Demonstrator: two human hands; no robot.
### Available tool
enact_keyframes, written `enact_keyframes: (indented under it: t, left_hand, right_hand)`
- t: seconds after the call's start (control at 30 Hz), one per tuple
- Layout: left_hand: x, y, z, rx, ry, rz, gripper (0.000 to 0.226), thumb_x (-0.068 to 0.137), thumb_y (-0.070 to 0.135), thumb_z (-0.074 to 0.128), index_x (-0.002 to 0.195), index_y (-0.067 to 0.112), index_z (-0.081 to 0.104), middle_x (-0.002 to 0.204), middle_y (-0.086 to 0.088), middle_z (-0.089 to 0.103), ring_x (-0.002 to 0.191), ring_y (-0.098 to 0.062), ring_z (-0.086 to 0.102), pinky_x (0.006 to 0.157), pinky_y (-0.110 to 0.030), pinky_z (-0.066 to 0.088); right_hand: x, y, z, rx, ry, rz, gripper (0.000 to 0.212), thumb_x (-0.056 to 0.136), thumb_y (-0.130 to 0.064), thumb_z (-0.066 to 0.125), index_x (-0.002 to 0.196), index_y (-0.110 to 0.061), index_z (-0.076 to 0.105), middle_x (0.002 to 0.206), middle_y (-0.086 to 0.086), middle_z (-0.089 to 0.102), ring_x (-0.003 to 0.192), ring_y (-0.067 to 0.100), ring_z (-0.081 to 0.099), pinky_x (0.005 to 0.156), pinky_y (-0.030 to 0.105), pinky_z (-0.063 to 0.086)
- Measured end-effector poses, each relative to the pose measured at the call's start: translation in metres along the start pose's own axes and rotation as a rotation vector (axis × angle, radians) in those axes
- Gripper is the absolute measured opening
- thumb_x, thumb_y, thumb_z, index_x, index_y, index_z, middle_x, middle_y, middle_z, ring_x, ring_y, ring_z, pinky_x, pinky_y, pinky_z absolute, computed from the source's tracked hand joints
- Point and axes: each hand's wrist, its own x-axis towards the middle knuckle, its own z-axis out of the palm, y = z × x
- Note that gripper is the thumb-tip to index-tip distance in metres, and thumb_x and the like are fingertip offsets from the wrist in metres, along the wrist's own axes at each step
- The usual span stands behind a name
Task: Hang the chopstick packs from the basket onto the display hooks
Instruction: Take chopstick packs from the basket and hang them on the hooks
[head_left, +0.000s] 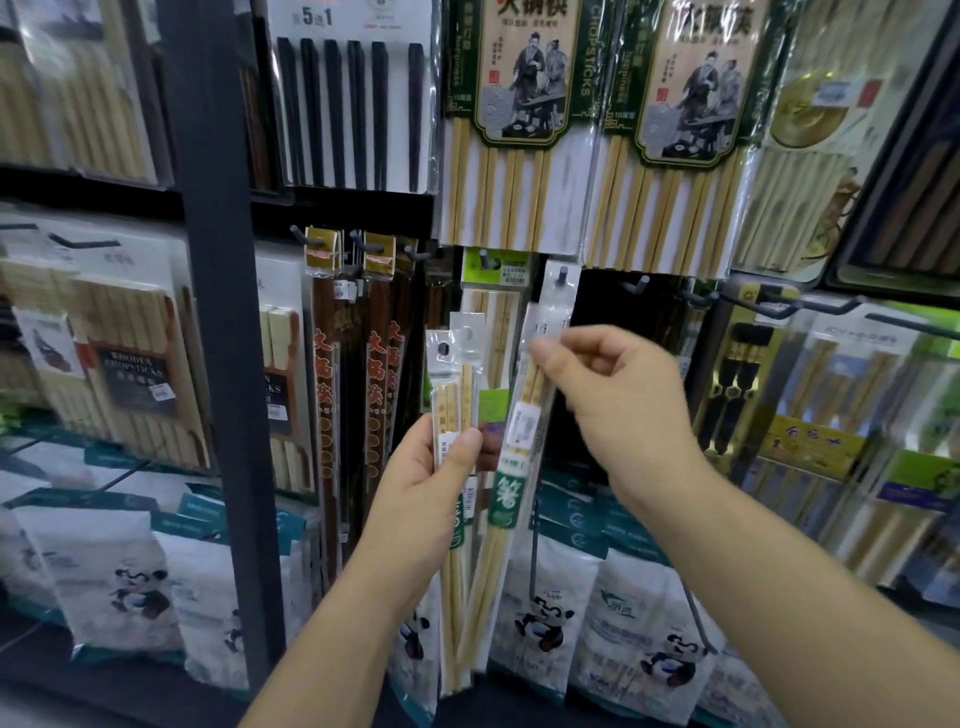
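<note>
L hand (426, 483): 2 chopstick packs (457, 374); R hand (618, 395): 3rd pack (524, 431) on hook (562, 274)

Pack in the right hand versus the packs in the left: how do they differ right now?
The right-hand pack has its hole over a hook and slants; the left-hand packs stand nearly upright, holes free. The right hand pinches its pack near the top; the left hand grips its packs mid-length. All are clear sleeves of pale chopsticks.
</note>
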Motion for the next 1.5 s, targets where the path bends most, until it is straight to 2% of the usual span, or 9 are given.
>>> enact_keyframes:
  t: [0.17,0.47,0.63,0.8,1.0,1.1,1.23,1.4,1.5]
  left_hand:
    - [0.002,0.0,0.001,0.003,0.032,-0.003,0.026,0.106,0.024,0.053,0.096,0.033,0.076,0.09,-0.006,0.074,0.079,-0.019,0.068,0.07,-0.031,0.06]
    - [0.0,0.003,0.001,0.027,0.017,-0.001,0.032,0.108,0.021,0.049,0.096,0.036,0.075,0.082,-0.003,0.07,0.072,-0.016,0.064,0.066,-0.03,0.058]
    - [-0.001,0.006,0.002,0.031,0.025,-0.005,0.034,0.108,0.023,0.049,0.094,0.039,0.076,0.081,0.0,0.07,0.071,-0.014,0.063,0.065,-0.028,0.058]
    - [-0.002,0.008,0.002,0.034,0.029,-0.013,0.033,0.108,0.022,0.05,0.094,0.039,0.075,0.082,0.001,0.071,0.071,-0.013,0.063,0.064,-0.027,0.058]
    - [-0.002,0.01,0.004,0.024,0.034,-0.022,0.034,0.108,0.022,0.051,0.093,0.04,0.075,0.082,0.0,0.071,0.071,-0.013,0.064,0.065,-0.027,0.058]
    - [-0.003,0.01,0.003,0.016,0.049,-0.021,0.034,0.107,0.022,0.052,0.089,0.038,0.076,0.083,0.001,0.07,0.071,-0.013,0.064,0.063,-0.026,0.057]
    - [-0.003,0.01,0.003,0.006,0.063,-0.036,0.029,0.105,0.025,0.056,0.091,0.038,0.078,0.078,0.0,0.07,0.069,-0.013,0.066,0.062,-0.025,0.057]
    - [-0.004,0.011,0.005,-0.034,0.023,-0.044,0.018,0.096,0.032,0.062,0.1,0.027,0.079,0.077,-0.005,0.071,0.071,-0.016,0.069,0.066,-0.028,0.06]
    - [-0.005,0.01,0.008,-0.047,-0.007,-0.024,0.026,0.092,0.034,0.063,0.108,0.018,0.076,0.082,-0.007,0.072,0.075,-0.018,0.07,0.068,-0.029,0.059]
  right_hand:
    - [0.023,-0.016,-0.006,0.019,0.093,-0.048,0.015,0.089,-0.031,0.078,0.081,-0.019,0.074,0.059,-0.016,0.063,0.056,-0.003,0.054,0.058,0.012,0.045]
    - [0.034,-0.015,0.0,0.019,0.146,-0.001,0.026,0.094,-0.032,0.072,0.073,-0.017,0.072,0.049,-0.015,0.052,0.051,0.001,0.048,0.058,0.009,0.045]
    - [0.034,-0.016,0.005,0.039,0.172,0.051,0.031,0.095,-0.03,0.072,0.07,-0.012,0.069,0.05,-0.009,0.049,0.049,0.006,0.044,0.052,0.013,0.045]
    - [0.033,-0.019,0.006,0.107,0.177,0.074,0.031,0.096,-0.028,0.071,0.072,-0.009,0.067,0.062,-0.001,0.052,0.056,0.009,0.045,0.057,0.018,0.044]
    - [0.032,-0.014,0.008,0.097,0.196,0.089,0.033,0.096,-0.029,0.07,0.078,-0.001,0.066,0.057,-0.006,0.05,0.053,0.007,0.044,0.053,0.016,0.043]
    - [0.03,-0.009,0.007,0.056,0.206,0.103,0.03,0.095,-0.031,0.071,0.08,-0.005,0.07,0.056,-0.009,0.052,0.052,0.004,0.046,0.057,0.016,0.047]
    - [0.023,-0.003,0.005,0.049,0.228,0.119,0.022,0.094,-0.032,0.073,0.085,-0.012,0.068,0.068,-0.005,0.056,0.061,0.007,0.05,0.065,0.024,0.048]
    - [-0.001,-0.002,0.008,-0.034,0.039,0.004,0.015,0.093,-0.033,0.072,0.083,-0.022,0.071,0.063,-0.009,0.061,0.057,0.0,0.053,0.057,0.014,0.047]
    - [-0.009,-0.001,0.013,-0.131,-0.096,-0.02,0.015,0.094,-0.033,0.07,0.082,-0.027,0.075,0.07,-0.009,0.069,0.06,-0.003,0.058,0.058,0.012,0.047]
